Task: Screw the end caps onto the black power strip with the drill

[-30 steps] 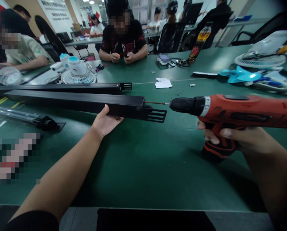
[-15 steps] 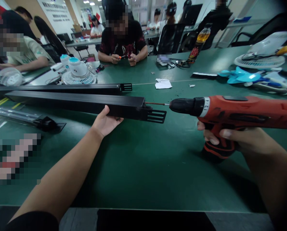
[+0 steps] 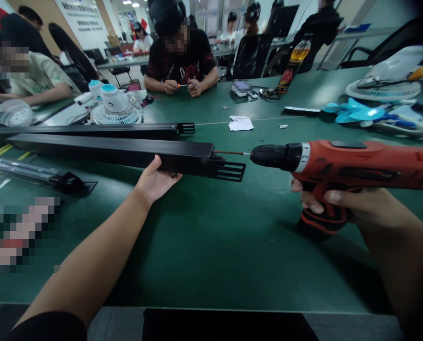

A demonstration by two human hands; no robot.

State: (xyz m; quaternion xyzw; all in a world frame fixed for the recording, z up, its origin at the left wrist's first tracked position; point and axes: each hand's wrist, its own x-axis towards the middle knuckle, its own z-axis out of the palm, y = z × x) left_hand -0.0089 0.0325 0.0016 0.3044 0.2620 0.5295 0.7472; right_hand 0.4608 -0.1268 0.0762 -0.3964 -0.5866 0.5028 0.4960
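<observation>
My left hand (image 3: pixel 156 180) grips a long black rectangular tube (image 3: pixel 126 150) from below near its right end, the thumb against its near side. A slotted flat bracket (image 3: pixel 231 171) sticks out from that end. My right hand (image 3: pixel 321 199) is wrapped round the grip of a red and black cordless drill (image 3: pixel 360 158), which points left. From its chuck (image 3: pixel 268 155) a long thin bit (image 3: pixel 231 152) runs to the end face of the tube. The bit's tip is hidden at the tube's end.
A second black tube (image 3: pixel 101 129) lies behind, a clear-topped rail (image 3: pixel 30 170) to the left. White fan parts (image 3: pixel 114 102) stand at the back left; blue fan blades (image 3: pixel 356 111) and a bottle (image 3: pixel 294 66) are at the right. Across the green table (image 3: pixel 211 246) a person (image 3: pixel 181 61) holds a small orange-handled tool.
My hands, the tube and the drill stay practically where they were. Across the table, the person's hands have shifted slightly around the orange-handled tool.
</observation>
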